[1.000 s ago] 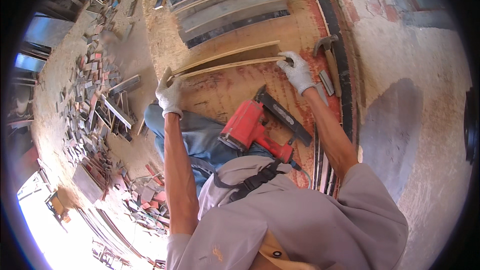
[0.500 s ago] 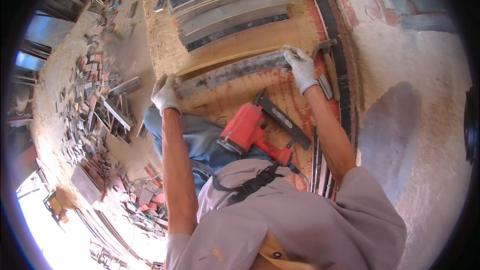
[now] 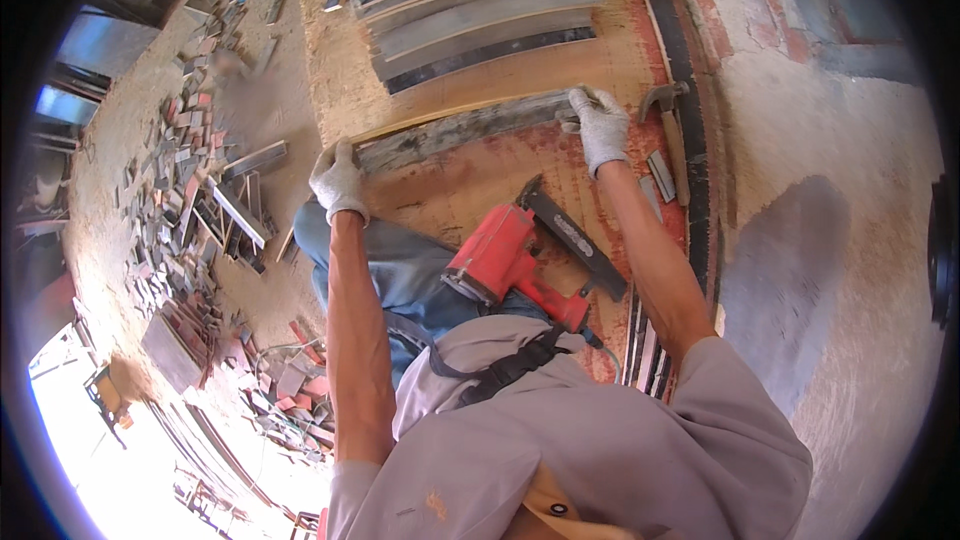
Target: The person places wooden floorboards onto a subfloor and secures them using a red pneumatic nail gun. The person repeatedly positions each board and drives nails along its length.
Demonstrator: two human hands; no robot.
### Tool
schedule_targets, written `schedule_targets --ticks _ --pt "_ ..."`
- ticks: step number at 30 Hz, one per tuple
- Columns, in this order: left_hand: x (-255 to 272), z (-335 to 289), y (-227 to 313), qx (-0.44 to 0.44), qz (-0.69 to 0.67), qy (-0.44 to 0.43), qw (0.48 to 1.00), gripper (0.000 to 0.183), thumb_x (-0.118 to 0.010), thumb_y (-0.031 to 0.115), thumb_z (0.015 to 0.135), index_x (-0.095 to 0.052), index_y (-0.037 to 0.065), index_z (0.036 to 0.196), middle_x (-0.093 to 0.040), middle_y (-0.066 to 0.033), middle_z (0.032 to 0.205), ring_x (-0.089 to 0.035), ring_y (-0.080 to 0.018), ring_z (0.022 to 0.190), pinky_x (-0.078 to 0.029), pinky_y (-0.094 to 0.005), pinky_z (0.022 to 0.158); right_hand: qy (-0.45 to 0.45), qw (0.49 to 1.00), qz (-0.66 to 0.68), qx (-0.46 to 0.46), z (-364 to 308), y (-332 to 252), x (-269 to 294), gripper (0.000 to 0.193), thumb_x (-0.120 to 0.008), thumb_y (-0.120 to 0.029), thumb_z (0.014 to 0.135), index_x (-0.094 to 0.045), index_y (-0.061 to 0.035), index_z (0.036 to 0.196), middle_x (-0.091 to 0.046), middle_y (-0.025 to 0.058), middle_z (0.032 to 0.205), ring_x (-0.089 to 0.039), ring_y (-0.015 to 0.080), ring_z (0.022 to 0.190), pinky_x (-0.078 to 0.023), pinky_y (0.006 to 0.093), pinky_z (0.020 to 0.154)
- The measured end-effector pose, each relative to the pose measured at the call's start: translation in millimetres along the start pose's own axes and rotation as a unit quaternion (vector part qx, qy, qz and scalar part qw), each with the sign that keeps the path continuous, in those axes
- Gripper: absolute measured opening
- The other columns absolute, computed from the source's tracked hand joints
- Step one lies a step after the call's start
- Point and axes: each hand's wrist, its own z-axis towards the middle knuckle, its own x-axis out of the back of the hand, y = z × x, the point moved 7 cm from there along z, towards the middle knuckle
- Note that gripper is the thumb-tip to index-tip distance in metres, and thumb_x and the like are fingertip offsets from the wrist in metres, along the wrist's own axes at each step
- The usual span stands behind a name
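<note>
A long grey wooden board (image 3: 465,130) spans the space between my two gloved hands. My left hand (image 3: 338,177) is closed on its left end, and my right hand (image 3: 598,126) grips the right end. A thin strip of pale wood shows along the board's far edge. Nearer my body, a red nail gun (image 3: 510,260) with a black magazine lies by my bent leg, untouched. To the right of my right hand rests a claw hammer (image 3: 672,145) with a wooden handle. The fingertips under the board are hidden.
Beyond the held board, several grey boards (image 3: 480,15) lie side by side on a stained plywood sheet (image 3: 335,70). Small wood offcuts (image 3: 185,155) litter the floor at left. A dark beam (image 3: 690,110) runs along the right, beside a rough wall (image 3: 790,140).
The board has tilted so that its far edge sits closer to the sheet, and the dark gap behind it has narrowed. Both hands still hold its ends. The whole view has shifted slightly.
</note>
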Motion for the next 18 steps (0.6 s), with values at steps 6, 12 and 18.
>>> schedule_targets --ticks 6,12,18 --pt "4 -4 5 -0.098 0.107 -0.032 0.989 0.037 -0.081 0.024 0.089 -0.075 -0.003 0.113 -0.077 -0.0122 0.098 -0.069 -0.0157 0.087 -0.055 -0.0308 0.082 -0.013 1.000 0.016 0.010 -8 -6 -14 0.020 -0.069 -0.013 0.098 -0.068 0.0025 0.111 -0.074 0.0111 0.094 -0.072 0.0176 0.067 -0.058 0.0281 0.051" --pt "2 -9 7 -0.089 0.101 -0.075 0.988 0.040 -0.080 0.014 0.087 -0.071 -0.007 0.121 -0.076 -0.0174 0.110 -0.071 -0.0184 0.096 -0.056 -0.0302 0.088 -0.026 0.999 -0.038 0.001 -2 1 -8 0.018 -0.066 -0.015 0.100 -0.070 0.0014 0.106 -0.074 0.0105 0.094 -0.073 0.0183 0.069 -0.061 0.0293 0.054" --pt "29 -34 -17 -0.005 0.063 -0.062 0.996 0.037 -0.080 0.010 0.085 -0.073 -0.006 0.117 -0.077 -0.0158 0.105 -0.072 -0.0183 0.092 -0.057 -0.0298 0.084 -0.021 0.998 -0.058 -0.006 -37 12 12 0.017 -0.069 -0.013 0.098 -0.069 0.0037 0.101 -0.073 0.0107 0.089 -0.070 0.0159 0.064 -0.059 0.0285 0.053"
